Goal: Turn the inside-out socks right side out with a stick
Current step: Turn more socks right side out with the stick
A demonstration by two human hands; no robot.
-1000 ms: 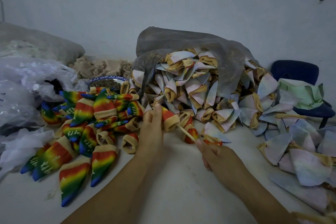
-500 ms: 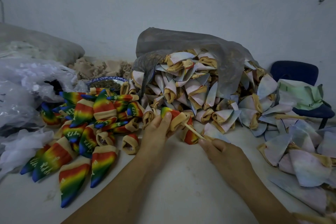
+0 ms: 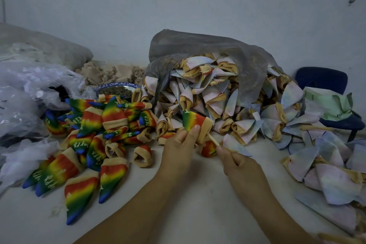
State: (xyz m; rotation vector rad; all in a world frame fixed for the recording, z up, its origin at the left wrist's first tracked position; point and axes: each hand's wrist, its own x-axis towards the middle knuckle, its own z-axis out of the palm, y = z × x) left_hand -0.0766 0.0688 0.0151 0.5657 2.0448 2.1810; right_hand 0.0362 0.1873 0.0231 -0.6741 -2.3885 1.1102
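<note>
Right now the left hand (image 3: 178, 144) grips a rainbow sock (image 3: 193, 120) just in front of the bag (image 3: 198, 45), its fingers (image 3: 193, 132) curled round the coloured body with the thumb pressed on top. That sock is right side out and raised off the bench (image 3: 188, 204), its tip toward the bag and its beige cuff toward the right hand (image 3: 237, 162). A thin pale stick (image 3: 213, 140) comes out of the cuff and slants away from the bag into the right hand, whose fingers (image 3: 223, 151) pinch its near end. The two hands are near each other but not touching.

The bag is grey and lies against the wall (image 3: 198, 6). It spills pale socks (image 3: 208, 95), inside out with beige cuffs, from its mouth and out to its right across the bench. Left of the bag lies a heap of rainbow socks (image 3: 89, 134), right side out, some with white lettering. Behind that heap, just beside the bag's left edge, sits a blue-rimmed bowl (image 3: 116, 86). Farther left of the bag is crumpled clear plastic (image 3: 29, 85). Right of the bag stands a blue chair (image 3: 324, 81) with a greenish cloth (image 3: 328, 105) on its seat.
</note>
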